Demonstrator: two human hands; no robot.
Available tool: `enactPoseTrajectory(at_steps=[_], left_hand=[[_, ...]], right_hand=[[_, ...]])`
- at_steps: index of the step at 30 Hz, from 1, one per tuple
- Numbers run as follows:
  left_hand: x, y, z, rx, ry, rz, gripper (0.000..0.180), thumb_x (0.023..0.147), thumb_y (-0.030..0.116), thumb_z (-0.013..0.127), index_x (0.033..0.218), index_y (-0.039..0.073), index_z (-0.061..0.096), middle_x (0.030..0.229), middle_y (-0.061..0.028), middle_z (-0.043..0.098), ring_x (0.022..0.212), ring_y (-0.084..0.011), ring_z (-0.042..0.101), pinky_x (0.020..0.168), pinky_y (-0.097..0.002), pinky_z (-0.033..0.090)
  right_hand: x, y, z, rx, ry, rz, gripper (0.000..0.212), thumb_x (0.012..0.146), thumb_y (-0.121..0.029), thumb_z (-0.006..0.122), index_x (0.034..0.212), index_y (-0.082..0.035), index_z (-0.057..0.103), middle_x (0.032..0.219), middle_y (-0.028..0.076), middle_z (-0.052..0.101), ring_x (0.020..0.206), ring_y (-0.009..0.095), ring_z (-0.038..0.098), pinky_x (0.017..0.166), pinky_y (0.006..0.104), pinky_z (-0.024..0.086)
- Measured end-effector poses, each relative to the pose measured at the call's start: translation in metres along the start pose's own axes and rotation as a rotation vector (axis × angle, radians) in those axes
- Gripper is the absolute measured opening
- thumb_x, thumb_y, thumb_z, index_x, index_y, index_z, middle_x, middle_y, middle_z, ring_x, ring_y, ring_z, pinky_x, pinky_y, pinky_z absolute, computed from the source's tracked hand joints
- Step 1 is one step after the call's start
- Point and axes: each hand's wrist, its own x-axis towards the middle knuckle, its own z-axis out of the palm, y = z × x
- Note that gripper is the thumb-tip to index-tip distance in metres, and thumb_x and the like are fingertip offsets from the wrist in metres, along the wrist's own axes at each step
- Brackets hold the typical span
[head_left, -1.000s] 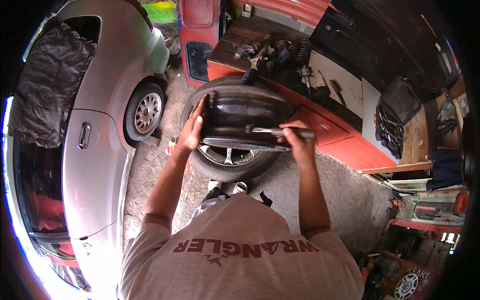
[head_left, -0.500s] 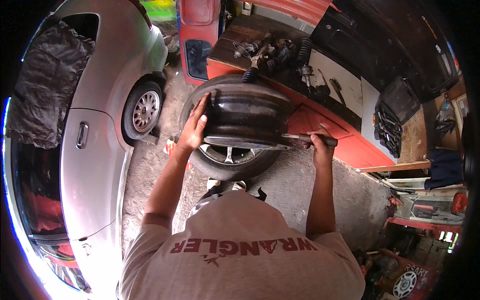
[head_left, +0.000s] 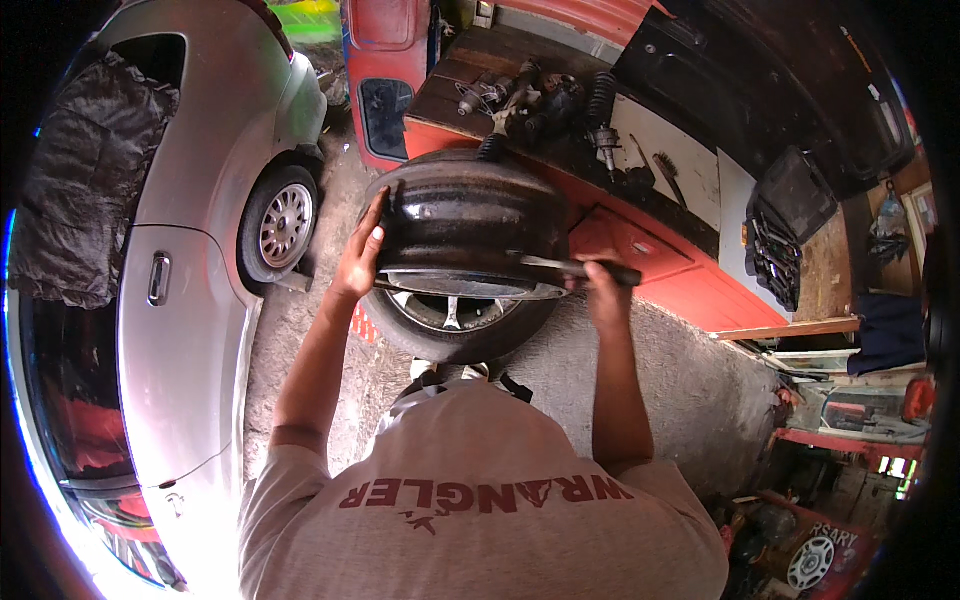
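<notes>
A black wheel rim [head_left: 470, 215] faces me with its bare, worn barrel showing. Just below its near lip shows a tyre [head_left: 460, 345] around a silver-spoked wheel [head_left: 452, 312]. My left hand [head_left: 360, 255] rests along the rim's left edge, fingers stretched out and not wrapped round it. Closed around a dark handle, my right hand [head_left: 604, 283] holds a slim metal-bladed tool [head_left: 548, 263] at the rim's right side. The blade points left across the barrel, close to the near lip; whether it touches the metal I cannot tell.
A silver car [head_left: 185, 330] stands at my left. Beyond the rim is a red-fronted workbench [head_left: 650, 255] bearing greasy parts, a shock absorber [head_left: 604, 120] and a wire brush [head_left: 668, 175]. An opened tool case [head_left: 780, 235] lies at its right end.
My right hand and the tool have shifted left, bringing the blade over the barrel. The rim and my left hand appear slightly further left in the picture.
</notes>
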Motion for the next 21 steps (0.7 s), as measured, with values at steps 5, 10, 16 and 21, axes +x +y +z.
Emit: enactPoseTrajectory(at_steps=[5, 10, 16, 21], left_hand=[[-0.005, 0.008, 0.005, -0.034, 0.035, -0.011, 0.068, 0.101, 0.046, 0.035, 0.151, 0.001, 0.027, 0.155, -0.0204, 0.031, 0.146, -0.0309, 0.025, 0.119, -0.0380, 0.015], [-0.004, 0.022, 0.019, 0.005, 0.025, 0.008, 0.071, 0.100, 0.049, 0.035, 0.152, 0.002, 0.026, 0.155, -0.0200, 0.031, 0.146, -0.0332, 0.024, 0.119, -0.0389, 0.015], [-0.005, 0.040, 0.031, 0.153, 0.002, 0.033, 0.073, 0.099, 0.052, 0.035, 0.152, 0.002, 0.027, 0.153, -0.0207, 0.033, 0.144, -0.0378, 0.025, 0.118, -0.0425, 0.016], [-0.005, 0.040, 0.031, 0.160, 0.005, 0.035, 0.074, 0.099, 0.054, 0.032, 0.152, 0.002, 0.027, 0.153, -0.0201, 0.034, 0.144, -0.0388, 0.026, 0.118, -0.0442, 0.016]], right_hand=[[0.013, -0.015, 0.013, -0.048, -0.051, 0.007, 0.019, 0.087, -0.016, 0.065, 0.093, 0.002, 0.067, 0.081, 0.010, 0.065, 0.069, 0.019, 0.065, 0.064, 0.0315, 0.053], [0.004, -0.012, -0.024, 0.029, 0.020, -0.011, 0.021, 0.089, -0.018, 0.063, 0.092, 0.002, 0.065, 0.081, 0.012, 0.065, 0.070, 0.020, 0.064, 0.060, 0.0331, 0.052], [0.011, -0.028, 0.060, -0.183, -0.242, 0.003, 0.016, 0.088, -0.013, 0.064, 0.094, 0.002, 0.067, 0.082, 0.011, 0.065, 0.072, 0.018, 0.065, 0.067, 0.0306, 0.053], [-0.002, -0.032, -0.005, -0.167, -0.057, -0.081, 0.022, 0.089, -0.019, 0.066, 0.092, 0.003, 0.067, 0.083, 0.011, 0.067, 0.067, 0.017, 0.064, 0.063, 0.0296, 0.052]])
